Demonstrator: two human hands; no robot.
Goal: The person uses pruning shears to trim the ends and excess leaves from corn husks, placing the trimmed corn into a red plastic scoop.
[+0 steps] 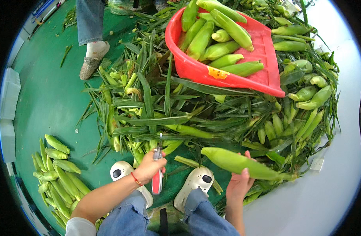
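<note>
My left hand is closed round a pair of pruning shears with red and grey handles, their narrow metal tip pointing away from me. In my right hand lies an ear of corn in its green husk, gripped between thumb and fingers. The corn is held level, its thick end toward the left and its thin end toward the right. A gap separates the shears from this ear. A cut stalk lies on the floor between the hands.
A red scoop-shaped basket with several husked-on ears rests on a heap of leaves and stalks. More ears lie at right and in a pile at left. Another person's leg stands far left. A white wall bounds the right.
</note>
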